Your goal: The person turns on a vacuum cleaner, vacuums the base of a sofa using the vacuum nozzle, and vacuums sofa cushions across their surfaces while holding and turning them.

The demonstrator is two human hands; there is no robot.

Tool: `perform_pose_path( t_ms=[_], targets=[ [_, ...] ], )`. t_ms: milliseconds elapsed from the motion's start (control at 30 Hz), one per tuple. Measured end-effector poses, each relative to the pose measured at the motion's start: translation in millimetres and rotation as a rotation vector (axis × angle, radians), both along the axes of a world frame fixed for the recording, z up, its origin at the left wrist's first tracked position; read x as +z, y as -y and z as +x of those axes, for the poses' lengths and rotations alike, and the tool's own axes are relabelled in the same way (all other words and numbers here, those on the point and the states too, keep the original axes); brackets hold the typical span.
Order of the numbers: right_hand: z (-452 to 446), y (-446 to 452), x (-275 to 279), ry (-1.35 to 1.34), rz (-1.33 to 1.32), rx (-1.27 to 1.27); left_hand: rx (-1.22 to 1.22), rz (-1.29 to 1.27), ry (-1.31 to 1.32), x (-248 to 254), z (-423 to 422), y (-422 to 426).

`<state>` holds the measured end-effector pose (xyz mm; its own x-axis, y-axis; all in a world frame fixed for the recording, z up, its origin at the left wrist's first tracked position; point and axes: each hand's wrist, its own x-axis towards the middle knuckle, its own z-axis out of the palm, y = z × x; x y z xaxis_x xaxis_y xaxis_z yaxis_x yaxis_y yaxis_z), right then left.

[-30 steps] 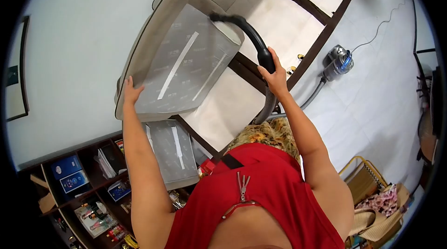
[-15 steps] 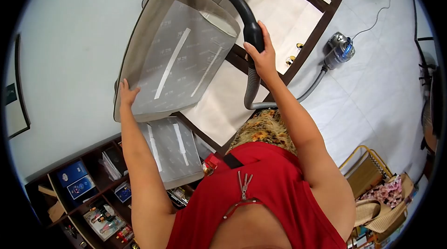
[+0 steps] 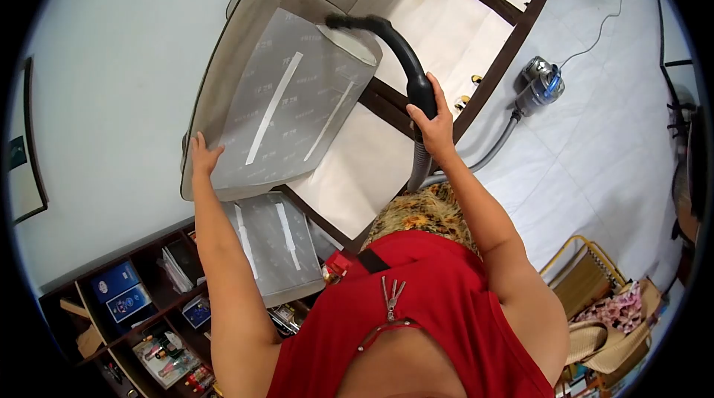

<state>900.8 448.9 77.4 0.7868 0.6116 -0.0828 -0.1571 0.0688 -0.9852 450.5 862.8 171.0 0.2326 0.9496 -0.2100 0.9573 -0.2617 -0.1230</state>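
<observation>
My right hand (image 3: 433, 126) is closed round the black handle of a vacuum cleaner hose (image 3: 422, 93). The curved tube ends in a black brush nozzle (image 3: 341, 21), which is at the upper right part of a tilted sofa cushion (image 3: 245, 93), near a pale opening in its cover. That cushion shows its grey printed underside with white strips. Against its lower left edge rests my left hand (image 3: 204, 154), thumb spread away from the fingers. On the floor to the right is the vacuum cleaner's body (image 3: 539, 87), joined to the grey hose.
A dark wooden sofa frame (image 3: 500, 52) with pale panels lies beyond the cushion. Another grey cushion (image 3: 279, 242) leans below, beside a dark shelf unit (image 3: 141, 290) with boxes and bottles. A yellow-framed chair (image 3: 584, 271) and straw hat (image 3: 617, 346) are at lower right.
My right hand has drawn the hose handle right and down, and the nozzle has moved from the cushion's top edge toward the pale opening. My left hand stays almost in place.
</observation>
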Motion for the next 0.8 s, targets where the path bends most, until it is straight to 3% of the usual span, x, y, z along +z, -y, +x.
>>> perform_pose_path(
  t_ms=[33, 167, 267, 467, 633, 800],
  targets=[
    [0.8, -0.1, 18.2, -0.118, 0.055, 0.062, 0.003, 0.003, 0.006, 0.1, 0.5, 2.1],
    [1.9, -33.1, 68.3, -0.152, 0.249, 0.047, 0.008, 0.011, 0.022, -1.5, -1.8, 4.6],
    [10.8, -66.5, 51.6, -0.077, 0.203, 0.033, -0.005, 0.000, 0.042, 1.3, -0.6, 9.3],
    [14.0, -40.1, 37.5, -0.124, 0.111, 0.066, -0.054, 0.059, 0.035, -11.0, -9.3, 5.4],
    [6.7, -11.3, 60.2, 0.002, 0.031, 0.068, -0.025, 0.082, 0.038, -15.9, -12.6, 6.0],
    [3.2, -37.6, 104.5, -0.005, 0.255, 0.127, 0.000, 0.088, 0.110, -17.3, -13.7, 12.3]
  ],
)
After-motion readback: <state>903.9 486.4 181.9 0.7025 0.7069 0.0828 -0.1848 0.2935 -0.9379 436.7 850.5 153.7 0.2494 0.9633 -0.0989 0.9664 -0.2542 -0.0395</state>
